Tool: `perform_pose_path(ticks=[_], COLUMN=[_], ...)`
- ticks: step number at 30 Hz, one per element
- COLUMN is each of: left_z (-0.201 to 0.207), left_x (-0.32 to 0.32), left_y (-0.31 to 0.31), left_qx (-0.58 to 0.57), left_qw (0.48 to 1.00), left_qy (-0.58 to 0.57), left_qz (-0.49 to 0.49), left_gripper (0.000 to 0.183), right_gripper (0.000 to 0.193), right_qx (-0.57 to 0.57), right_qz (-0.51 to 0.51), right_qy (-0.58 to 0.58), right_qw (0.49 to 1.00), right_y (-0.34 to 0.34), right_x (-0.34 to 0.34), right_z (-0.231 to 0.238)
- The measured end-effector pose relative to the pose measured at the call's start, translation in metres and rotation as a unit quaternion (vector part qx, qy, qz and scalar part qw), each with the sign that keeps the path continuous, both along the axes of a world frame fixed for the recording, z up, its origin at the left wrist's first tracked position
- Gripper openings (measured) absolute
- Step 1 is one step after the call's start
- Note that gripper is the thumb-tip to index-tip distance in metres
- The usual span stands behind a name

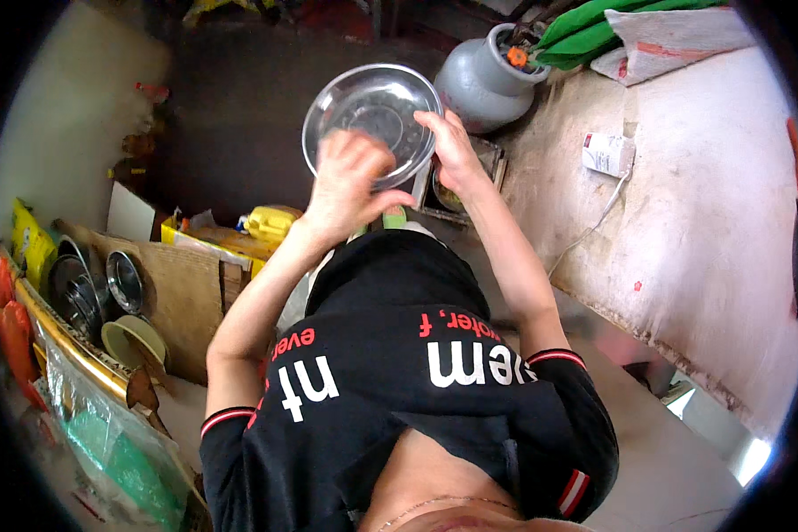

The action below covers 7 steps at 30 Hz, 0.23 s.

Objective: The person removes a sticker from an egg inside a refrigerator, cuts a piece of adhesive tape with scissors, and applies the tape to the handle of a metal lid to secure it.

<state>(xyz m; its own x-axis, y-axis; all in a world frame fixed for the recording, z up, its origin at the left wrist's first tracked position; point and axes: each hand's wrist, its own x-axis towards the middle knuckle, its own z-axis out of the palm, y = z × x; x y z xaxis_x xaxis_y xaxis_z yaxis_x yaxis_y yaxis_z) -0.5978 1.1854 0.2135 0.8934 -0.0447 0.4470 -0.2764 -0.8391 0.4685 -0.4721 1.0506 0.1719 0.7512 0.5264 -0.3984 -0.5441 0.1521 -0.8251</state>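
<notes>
A round, shiny metal basin [341, 105] is held up in front of my body, its inside facing me. My right hand [452, 149] grips its right edge, with the thumb over the rim and the fingers behind. Over the near left part of the basin is my left hand [355, 177], its fingers bent toward the inside and its thumb pointing right. Motion blurs those fingers, so whether they hold anything is unclear. Some wet-looking spots or marks show on the basin's bottom.
A grey gas cylinder [483, 84] stands beyond the basin, beside a pale worktop [700, 222] bearing a small white box [608, 154] with a cord. At left are metal bowls [124, 280], a pale green basin [135, 341], a wooden board [182, 297] and a yellow jug [273, 222].
</notes>
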Motion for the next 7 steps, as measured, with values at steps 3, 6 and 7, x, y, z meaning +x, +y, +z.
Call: perform_pose_path(ticks=[3, 6, 7], left_z=[-0.014, -0.084, -0.092], left_x=[-0.010, -0.038, -0.032], left_y=[0.015, 0.040, 0.043], left_qx=[-0.255, -0.571, -0.571], left_qw=[0.921, 0.725, 0.722], left_qy=[0.007, 0.224, 0.228], left_qz=[0.295, 0.314, 0.318], left_gripper=[0.060, 0.073, 0.073], right_gripper=[0.035, 0.040, 0.051], right_qx=[0.012, -0.025, -0.002], right_qz=[-0.015, 0.082, 0.113], right_qy=[-0.015, 0.073, 0.038], right_qw=[1.000, 0.994, 0.993], right_y=[0.006, 0.023, 0.032], right_x=[0.007, -0.003, -0.009], right_z=[-0.051, -0.072, -0.091])
